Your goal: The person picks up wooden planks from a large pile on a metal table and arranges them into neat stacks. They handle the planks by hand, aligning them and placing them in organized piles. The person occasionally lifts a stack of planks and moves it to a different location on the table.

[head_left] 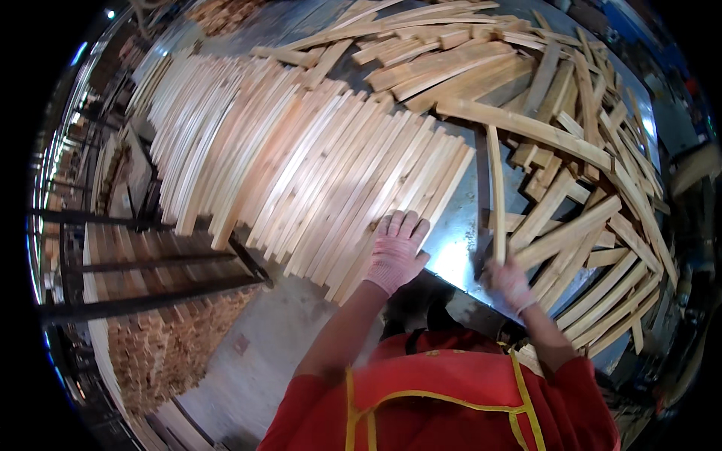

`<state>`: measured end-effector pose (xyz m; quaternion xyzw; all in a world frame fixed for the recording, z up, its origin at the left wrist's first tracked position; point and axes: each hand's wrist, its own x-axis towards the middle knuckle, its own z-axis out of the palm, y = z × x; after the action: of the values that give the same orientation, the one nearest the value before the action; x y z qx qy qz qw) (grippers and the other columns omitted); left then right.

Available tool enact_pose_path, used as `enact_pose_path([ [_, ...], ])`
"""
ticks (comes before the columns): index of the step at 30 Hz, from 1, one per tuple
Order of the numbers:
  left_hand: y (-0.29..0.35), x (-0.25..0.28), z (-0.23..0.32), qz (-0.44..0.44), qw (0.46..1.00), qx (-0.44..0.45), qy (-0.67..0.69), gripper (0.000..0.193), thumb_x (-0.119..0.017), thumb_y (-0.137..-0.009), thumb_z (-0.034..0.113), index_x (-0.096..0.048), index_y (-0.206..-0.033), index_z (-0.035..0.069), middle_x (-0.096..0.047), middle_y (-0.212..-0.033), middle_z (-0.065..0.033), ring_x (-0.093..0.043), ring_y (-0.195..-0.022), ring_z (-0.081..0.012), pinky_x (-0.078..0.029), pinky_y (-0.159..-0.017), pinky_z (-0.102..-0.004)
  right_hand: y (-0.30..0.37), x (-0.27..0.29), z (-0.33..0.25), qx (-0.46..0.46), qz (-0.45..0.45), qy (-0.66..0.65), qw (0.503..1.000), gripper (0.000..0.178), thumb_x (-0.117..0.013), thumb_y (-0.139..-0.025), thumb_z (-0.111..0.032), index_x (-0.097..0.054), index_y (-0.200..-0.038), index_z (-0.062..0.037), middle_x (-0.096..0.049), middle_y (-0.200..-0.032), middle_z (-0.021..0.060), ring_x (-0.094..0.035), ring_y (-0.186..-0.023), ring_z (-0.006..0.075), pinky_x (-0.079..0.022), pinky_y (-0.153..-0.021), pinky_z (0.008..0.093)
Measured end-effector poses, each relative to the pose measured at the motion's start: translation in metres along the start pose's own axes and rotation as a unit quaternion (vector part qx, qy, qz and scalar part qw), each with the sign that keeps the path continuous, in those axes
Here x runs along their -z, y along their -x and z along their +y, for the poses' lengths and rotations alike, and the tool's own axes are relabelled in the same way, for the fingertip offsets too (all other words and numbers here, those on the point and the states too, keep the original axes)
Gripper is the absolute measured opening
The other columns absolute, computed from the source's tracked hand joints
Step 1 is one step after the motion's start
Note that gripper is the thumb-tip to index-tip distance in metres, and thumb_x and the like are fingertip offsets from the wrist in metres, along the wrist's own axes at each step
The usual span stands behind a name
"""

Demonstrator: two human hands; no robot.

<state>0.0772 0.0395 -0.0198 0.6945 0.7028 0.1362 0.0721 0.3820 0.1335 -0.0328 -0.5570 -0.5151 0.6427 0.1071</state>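
A wide row of pale wooden strips (323,173) lies side by side on the metal table. My left hand (397,252), in a pinkish knit glove, rests flat on the near ends at the row's right edge, its fingers stretched out. To the right my right hand (509,283), gloved alike and smeared a little by motion, is closed round the near end of a single wooden strip (495,188). This strip points away from me, between the row and the jumbled pile. Its far end lies close to a long board of the pile.
A jumbled pile of wooden pieces (556,195) covers the right and far right of the shiny metal table (456,259). At the lower left stands a neat stack of wooden pieces (162,338), with dark metal bars (150,297) above it. More wood (222,15) sits at the far left.
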Motion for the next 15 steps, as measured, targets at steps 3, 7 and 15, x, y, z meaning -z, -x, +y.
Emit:
enact_pose_path([
  [3,0.009,0.021,0.014,-0.029,0.998,0.036,0.049,0.077,-0.076,-0.08,0.054,-0.057,-0.139,0.008,-0.051,-0.145,-0.0124,-0.041,-0.141,-0.0345,-0.029,-0.122,-0.0514,0.029,-0.081,0.073,-0.012,-0.041,0.225,0.973,0.094,-0.066,-0.098,-0.045,-0.013,-0.165,-0.0069,-0.073,-0.102,0.0211,-0.072,-0.095,0.0351,-0.058,-0.084,0.0459],
  [7,0.038,0.014,0.018,0.009,0.997,0.023,0.071,0.076,-0.074,-0.082,0.055,-0.056,-0.138,0.006,-0.053,-0.141,-0.0134,-0.044,-0.136,-0.0341,-0.031,-0.12,-0.0499,0.036,-0.164,0.042,0.024,-0.185,0.272,0.944,0.068,-0.064,-0.099,-0.051,-0.053,-0.143,0.0004,-0.07,-0.123,0.026,-0.07,-0.116,0.0348,-0.053,-0.102,0.0463],
  [15,0.05,0.033,0.013,-0.025,0.999,-0.026,0.028,0.071,-0.073,-0.083,0.045,-0.054,-0.14,0.006,-0.053,-0.139,-0.0111,-0.044,-0.135,-0.0335,-0.032,-0.117,-0.0507,-0.038,-0.018,-0.132,0.126,0.055,0.121,0.983,0.065,-0.078,-0.092,-0.018,-0.054,-0.151,-0.004,-0.061,-0.147,0.0173,-0.062,-0.131,0.0272,-0.053,-0.107,0.0378],
])
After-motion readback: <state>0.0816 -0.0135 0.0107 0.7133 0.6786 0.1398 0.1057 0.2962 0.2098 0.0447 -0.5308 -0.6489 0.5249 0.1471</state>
